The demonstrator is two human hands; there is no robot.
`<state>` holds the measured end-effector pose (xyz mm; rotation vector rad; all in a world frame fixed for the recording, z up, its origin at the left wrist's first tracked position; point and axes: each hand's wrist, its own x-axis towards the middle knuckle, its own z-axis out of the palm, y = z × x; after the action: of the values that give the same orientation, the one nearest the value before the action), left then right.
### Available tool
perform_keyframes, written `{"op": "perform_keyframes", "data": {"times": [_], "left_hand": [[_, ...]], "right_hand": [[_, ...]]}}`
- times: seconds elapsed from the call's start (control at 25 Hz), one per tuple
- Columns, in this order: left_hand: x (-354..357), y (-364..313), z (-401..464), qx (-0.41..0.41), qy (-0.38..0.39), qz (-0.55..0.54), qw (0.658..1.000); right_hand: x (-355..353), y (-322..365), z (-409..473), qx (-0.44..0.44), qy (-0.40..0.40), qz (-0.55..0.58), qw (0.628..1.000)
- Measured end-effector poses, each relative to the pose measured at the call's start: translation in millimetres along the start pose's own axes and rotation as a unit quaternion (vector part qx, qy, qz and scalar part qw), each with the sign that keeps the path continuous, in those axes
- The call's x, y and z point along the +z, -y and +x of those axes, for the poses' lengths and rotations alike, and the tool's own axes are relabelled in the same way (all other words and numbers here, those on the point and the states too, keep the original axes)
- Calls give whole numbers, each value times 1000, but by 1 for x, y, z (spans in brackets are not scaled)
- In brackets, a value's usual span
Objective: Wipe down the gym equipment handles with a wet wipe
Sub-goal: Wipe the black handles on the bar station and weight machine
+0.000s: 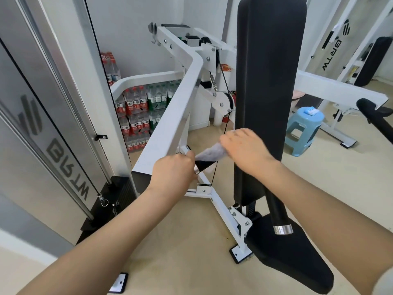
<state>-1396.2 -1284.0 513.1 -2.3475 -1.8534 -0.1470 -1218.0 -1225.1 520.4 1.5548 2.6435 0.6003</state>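
Observation:
A black handle (pixel 203 165) with a chrome collar hangs from the end of the white machine arm (pixel 170 128). My left hand (pixel 173 174) is closed around the near end of that handle, by the collar. A white wet wipe (pixel 212 153) is wrapped over the handle's far part, and my right hand (pixel 244 151) presses it there with fingers curled around it. A second black handle (pixel 276 211) with a chrome end hangs below my right forearm, above the black seat (pixel 287 258).
The tall black back pad (pixel 265 99) stands just right of my hands. A blue plastic stool (pixel 302 128) with a wipe packet on top stands at the right. Packs of water bottles (pixel 138 116) fill the corner. The weight stack guard (pixel 53 135) stands at the left.

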Motion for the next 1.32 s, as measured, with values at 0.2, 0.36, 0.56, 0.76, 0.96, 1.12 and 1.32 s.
{"op": "perform_keyframes", "data": {"times": [0.2, 0.36, 0.56, 0.76, 0.96, 1.12, 1.32], "left_hand": [[-2, -7, 2, -28, -4, -118, 993], [-1, -13, 7, -18, -42, -160, 986], [0, -16, 2, -26, -100, -213, 971], [1, -23, 6, -14, -95, -170, 981], [7, -49, 6, 98, -108, -193, 970], [16, -84, -2, 129, -13, -287, 949], [25, -113, -5, 123, 41, -340, 932]], "right_hand": [[-1, -7, -25, 46, 44, 4, 998], [-13, 12, -32, -68, 11, 105, 992], [-3, -12, -9, -87, 0, 150, 985], [1, -24, -13, -93, 1, 131, 987], [-2, -48, -32, 171, 28, 526, 832], [13, -40, -92, 319, 77, 815, 477], [17, -48, -107, 276, 153, 851, 420]]}}
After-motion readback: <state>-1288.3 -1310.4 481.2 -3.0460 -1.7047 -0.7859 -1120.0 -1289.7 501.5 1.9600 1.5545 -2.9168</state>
